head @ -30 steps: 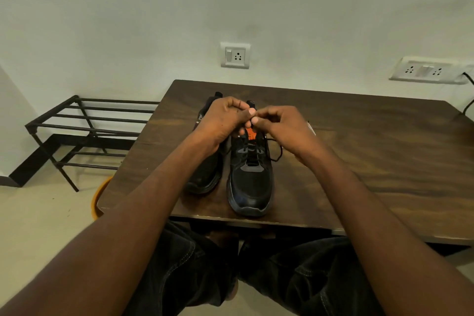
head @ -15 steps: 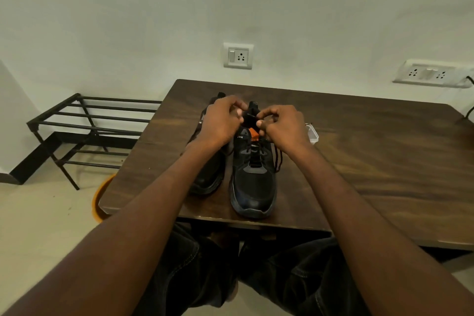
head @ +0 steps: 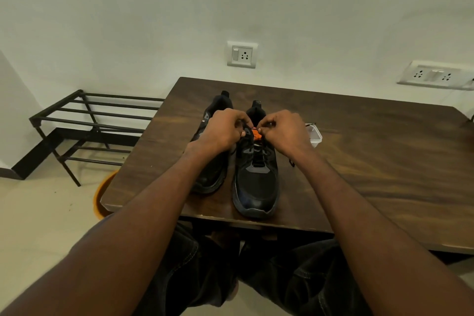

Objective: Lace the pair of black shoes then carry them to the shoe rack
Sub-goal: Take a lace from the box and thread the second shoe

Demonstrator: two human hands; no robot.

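Two black shoes stand side by side on the dark wooden table (head: 372, 161), toes toward me. The right shoe (head: 256, 187) has an orange tag on its tongue and a black lace. My left hand (head: 221, 131) and my right hand (head: 284, 131) meet above its tongue, each pinching the lace with curled fingers. A loose lace end (head: 292, 162) trails on the table beside my right wrist. The left shoe (head: 213, 177) is partly hidden under my left hand and forearm. The black metal shoe rack (head: 84, 120) stands on the floor to the left of the table.
A small clear plastic container (head: 315, 134) sits on the table just behind my right hand. An orange round object (head: 101, 195) lies on the floor under the table's left corner. Wall sockets (head: 242, 54) are on the wall behind. My legs in dark jeans are below the table edge.
My hands have drawn slightly apart over the right shoe's tongue, exposing the orange tag between them. The shoes have not moved.
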